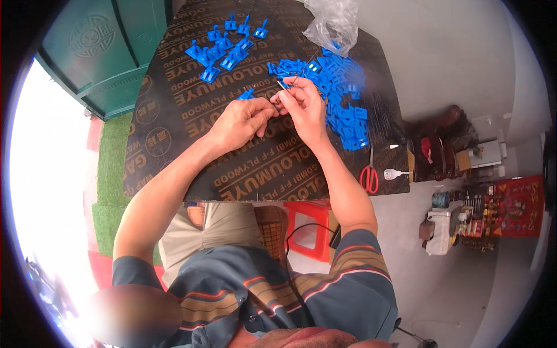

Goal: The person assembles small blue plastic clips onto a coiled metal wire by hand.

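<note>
My left hand (241, 122) is closed in a pinch over the dark table, its thumb and fingertips meeting those of my right hand. What it grips is hidden by the fingers. A blue plastic piece (246, 94) shows just beyond its knuckles; whether the hand touches it I cannot tell. My right hand (306, 110) is closed too, with a thin metal rod (281, 85) sticking up between its fingers. Right beside that hand lies a large heap of blue plastic pieces (333, 81). Several blue pieces with upright stems (210, 74) stand in a group at the far left.
A clear plastic bag (336, 23) lies at the table's far right. Red-handled scissors (369, 178) and a small white bottle with a thin nozzle (395, 174) rest near the right front corner. Under the front edge stands a red stool (307, 249). A green door (93, 52) is at left.
</note>
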The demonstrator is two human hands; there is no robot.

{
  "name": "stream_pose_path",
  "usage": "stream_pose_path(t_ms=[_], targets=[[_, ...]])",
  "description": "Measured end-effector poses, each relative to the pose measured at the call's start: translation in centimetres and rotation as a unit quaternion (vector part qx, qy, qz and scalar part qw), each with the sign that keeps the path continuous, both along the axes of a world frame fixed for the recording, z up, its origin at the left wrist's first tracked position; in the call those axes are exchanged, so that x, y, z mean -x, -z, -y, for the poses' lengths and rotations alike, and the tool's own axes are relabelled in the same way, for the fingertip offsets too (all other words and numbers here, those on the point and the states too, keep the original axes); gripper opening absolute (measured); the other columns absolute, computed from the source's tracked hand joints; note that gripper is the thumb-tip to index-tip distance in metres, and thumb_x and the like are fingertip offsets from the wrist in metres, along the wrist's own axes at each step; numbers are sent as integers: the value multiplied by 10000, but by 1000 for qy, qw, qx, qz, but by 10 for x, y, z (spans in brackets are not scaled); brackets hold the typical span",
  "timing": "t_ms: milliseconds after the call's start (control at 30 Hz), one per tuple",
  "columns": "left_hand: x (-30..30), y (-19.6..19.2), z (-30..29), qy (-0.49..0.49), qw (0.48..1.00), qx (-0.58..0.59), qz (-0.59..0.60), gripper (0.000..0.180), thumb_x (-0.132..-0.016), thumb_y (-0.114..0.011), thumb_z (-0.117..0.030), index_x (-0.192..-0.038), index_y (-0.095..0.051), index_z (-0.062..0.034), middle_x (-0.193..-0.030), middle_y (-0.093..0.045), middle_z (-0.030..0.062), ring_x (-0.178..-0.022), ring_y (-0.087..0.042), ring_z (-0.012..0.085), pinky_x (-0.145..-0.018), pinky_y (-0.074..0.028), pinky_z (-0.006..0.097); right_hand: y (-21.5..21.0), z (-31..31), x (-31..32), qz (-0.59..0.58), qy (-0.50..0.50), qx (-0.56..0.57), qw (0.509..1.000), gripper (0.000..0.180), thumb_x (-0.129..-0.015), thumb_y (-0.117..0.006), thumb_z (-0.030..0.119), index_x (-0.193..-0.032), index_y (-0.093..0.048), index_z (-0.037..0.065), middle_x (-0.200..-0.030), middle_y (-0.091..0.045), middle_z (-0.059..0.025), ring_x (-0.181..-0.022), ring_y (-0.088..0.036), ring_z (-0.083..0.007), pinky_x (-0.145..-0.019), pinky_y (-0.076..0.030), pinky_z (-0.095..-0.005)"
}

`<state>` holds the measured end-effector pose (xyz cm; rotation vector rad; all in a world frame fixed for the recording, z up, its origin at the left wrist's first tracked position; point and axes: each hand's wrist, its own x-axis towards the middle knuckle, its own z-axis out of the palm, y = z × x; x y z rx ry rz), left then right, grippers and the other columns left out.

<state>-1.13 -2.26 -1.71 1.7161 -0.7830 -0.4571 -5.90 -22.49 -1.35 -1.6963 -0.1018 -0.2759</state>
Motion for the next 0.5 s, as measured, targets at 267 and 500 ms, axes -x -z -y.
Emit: stream_pose_path(t_ms=[267,500], targets=[[0,-2,0,-15,1000,13,7,258,-1097,-562,-228,-1116,-727,-31,-663,-600,18,-586,-554,96,-577,-477,302,2,-4,-3,10,-24,-34,999,444,-1029,-686,106,-1399,-475,-18,-999,-737,-106,-877,-702,-118,-776,-580,-265],[0,1,1,-16,999,14,-24,238,-1091,-561,-215,-1139,-725,-49,-672,-616,17,-588,-554,96,-590,-481,301,-1,-6,-1,12,-17,-34,999,469,-1032,-685,102,-1421,-454,-21,-1008,-727,-103,-871,-703,-121,-790,-580,-257]])
